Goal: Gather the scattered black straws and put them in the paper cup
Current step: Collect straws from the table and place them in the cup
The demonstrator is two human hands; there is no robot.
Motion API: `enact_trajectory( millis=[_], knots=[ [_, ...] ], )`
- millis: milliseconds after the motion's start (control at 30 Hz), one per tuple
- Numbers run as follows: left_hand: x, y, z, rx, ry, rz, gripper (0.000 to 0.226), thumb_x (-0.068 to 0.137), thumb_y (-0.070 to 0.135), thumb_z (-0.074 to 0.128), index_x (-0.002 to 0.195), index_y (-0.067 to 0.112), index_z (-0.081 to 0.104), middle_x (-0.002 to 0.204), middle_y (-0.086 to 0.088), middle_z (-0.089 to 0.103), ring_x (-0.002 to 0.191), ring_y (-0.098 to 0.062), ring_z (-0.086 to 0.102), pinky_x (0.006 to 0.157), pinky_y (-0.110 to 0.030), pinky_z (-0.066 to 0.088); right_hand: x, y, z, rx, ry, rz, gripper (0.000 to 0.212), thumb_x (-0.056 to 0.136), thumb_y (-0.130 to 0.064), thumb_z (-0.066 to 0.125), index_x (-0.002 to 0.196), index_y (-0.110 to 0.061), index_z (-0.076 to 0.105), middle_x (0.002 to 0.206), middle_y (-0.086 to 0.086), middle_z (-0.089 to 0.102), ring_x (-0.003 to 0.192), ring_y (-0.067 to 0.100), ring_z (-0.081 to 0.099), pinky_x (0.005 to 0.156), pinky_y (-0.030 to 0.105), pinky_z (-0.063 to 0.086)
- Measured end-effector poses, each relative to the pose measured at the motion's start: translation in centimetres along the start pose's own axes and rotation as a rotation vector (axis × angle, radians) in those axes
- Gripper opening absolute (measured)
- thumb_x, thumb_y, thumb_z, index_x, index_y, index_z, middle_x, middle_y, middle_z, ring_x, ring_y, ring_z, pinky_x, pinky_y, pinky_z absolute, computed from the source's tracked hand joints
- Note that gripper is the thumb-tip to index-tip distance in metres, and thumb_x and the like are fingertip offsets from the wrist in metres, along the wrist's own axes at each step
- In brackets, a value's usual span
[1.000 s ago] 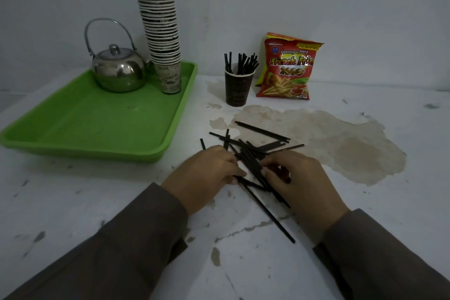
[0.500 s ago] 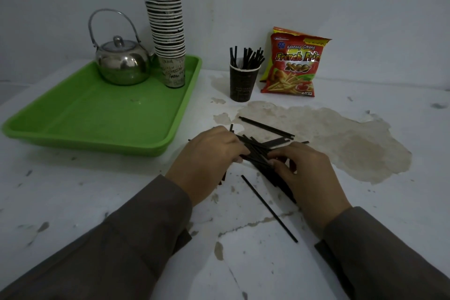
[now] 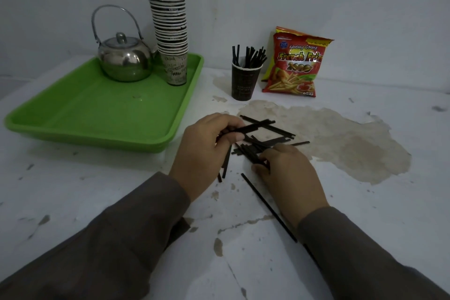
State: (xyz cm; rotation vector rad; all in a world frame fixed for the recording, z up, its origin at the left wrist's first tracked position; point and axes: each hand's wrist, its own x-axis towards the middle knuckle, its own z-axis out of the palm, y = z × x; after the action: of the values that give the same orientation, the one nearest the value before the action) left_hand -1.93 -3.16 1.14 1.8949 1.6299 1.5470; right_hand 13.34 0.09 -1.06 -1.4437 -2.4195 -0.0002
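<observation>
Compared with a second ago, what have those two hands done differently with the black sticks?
The left hand has lifted off the table and now pinches a few black straws, raised above the pile. The right hand has bunched the loose pile closer together and curls its fingers on it. One long straw near the right wrist, the paper cup, tray, kettle and snack bag stayed put.

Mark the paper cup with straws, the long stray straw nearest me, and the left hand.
paper cup (image 3: 244, 84): head view, front wall.
long stray straw (image 3: 265, 204): head view, mid-length.
left hand (image 3: 207, 148): head view, back of hand.
</observation>
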Motion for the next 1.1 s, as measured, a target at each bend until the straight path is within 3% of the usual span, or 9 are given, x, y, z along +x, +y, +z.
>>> enact_trajectory(
  millis=[100,167,233,333,500,667,833,967,1100],
  knots=[
    [-0.3,0.6,0.4,-0.135,0.017,-0.050,0.025,0.078,0.000,0.065,0.088,0.023,0.064,0.080,0.017,0.061,0.075,0.007,0.057,0.073,-0.004,0.043,-0.2,-0.9,-0.1,-0.210,-0.025,-0.059,0.008,0.074,-0.008,0.065,0.082,-0.006,0.065,0.081,0.012,0.064,0.078,0.030,0.058,0.070,0.034,0.045],
    [-0.4,0.7,0.5,-0.176,0.020,-0.071,0.028,0.078,0.000,0.065,0.086,0.027,0.062,0.079,0.016,0.062,0.074,0.007,0.057,0.073,-0.005,0.044,-0.4,-1.4,-0.4,-0.235,0.000,-0.067,0.014,0.058,-0.001,0.075,0.067,-0.004,0.065,0.064,0.013,0.063,0.062,0.030,0.059,0.058,0.033,0.048],
    [-0.3,0.6,0.5,-0.207,0.026,-0.107,0.027,0.079,0.001,0.064,0.086,0.028,0.062,0.080,0.014,0.063,0.074,0.005,0.058,0.074,-0.007,0.046,-0.4,-1.4,-0.3,-0.198,0.002,-0.065,0.010,0.066,-0.003,0.070,0.074,-0.004,0.064,0.073,0.013,0.063,0.070,0.030,0.059,0.062,0.033,0.047],
    [-0.2,0.4,0.5,-0.294,0.023,-0.185,0.022,0.082,0.003,0.062,0.088,0.024,0.062,0.079,0.011,0.063,0.073,0.005,0.059,0.071,-0.008,0.047,0.0,-0.2,-0.7,0.110,0.033,0.072,0.011,0.085,-0.014,0.053,0.091,-0.009,0.061,0.093,0.008,0.059,0.083,0.020,0.053,0.068,0.026,0.041],
    [-0.1,0.6,0.6,-0.456,0.005,-0.244,0.017,0.084,0.000,0.058,0.092,0.014,0.062,0.080,0.006,0.063,0.071,0.007,0.059,0.068,-0.005,0.045,-0.1,1.6,-2.5,0.523,0.072,0.222,0.007,0.085,-0.022,0.059,0.078,-0.022,0.059,0.073,-0.012,0.056,0.066,0.002,0.051,0.053,0.008,0.042],
    [-0.3,0.7,0.7,-0.543,0.000,-0.277,0.021,0.083,0.000,0.058,0.087,0.020,0.063,0.084,0.004,0.068,0.078,0.003,0.063,0.073,-0.009,0.049,-0.3,2.6,-3.6,0.867,-0.081,0.360,0.017,0.085,-0.024,0.058,0.072,-0.018,0.067,0.069,0.005,0.068,0.059,0.020,0.055,0.060,0.029,0.044],
    [-0.2,0.4,0.5,-0.584,0.039,-0.329,0.019,0.080,0.001,0.063,0.088,0.018,0.066,0.080,0.003,0.072,0.078,-0.006,0.066,0.074,-0.015,0.054,-0.3,2.5,-4.3,1.360,-0.223,0.432,0.016,0.087,-0.008,0.054,0.081,-0.010,0.070,0.068,0.003,0.062,0.063,0.013,0.055,0.063,0.022,0.047],
    [0.0,0.3,0.3,-0.662,0.060,-0.352,0.023,0.077,0.001,0.065,0.091,0.019,0.069,0.079,0.008,0.075,0.083,-0.007,0.069,0.074,-0.012,0.052,-0.2,2.7,-4.6,1.472,-0.330,0.414,0.022,0.088,-0.002,0.049,0.101,-0.001,0.066,0.069,0.003,0.061,0.056,0.003,0.056,0.053,0.011,0.048],
    [0.6,0.5,0.2,-0.690,0.055,-0.372,0.022,0.077,0.002,0.065,0.087,0.022,0.070,0.077,0.011,0.075,0.082,-0.005,0.069,0.072,-0.009,0.049,0.2,2.8,-4.7,1.396,-0.380,0.394,0.021,0.088,-0.004,0.050,0.096,-0.007,0.069,0.073,0.003,0.064,0.066,0.009,0.055,0.063,0.018,0.048]
  ],
)
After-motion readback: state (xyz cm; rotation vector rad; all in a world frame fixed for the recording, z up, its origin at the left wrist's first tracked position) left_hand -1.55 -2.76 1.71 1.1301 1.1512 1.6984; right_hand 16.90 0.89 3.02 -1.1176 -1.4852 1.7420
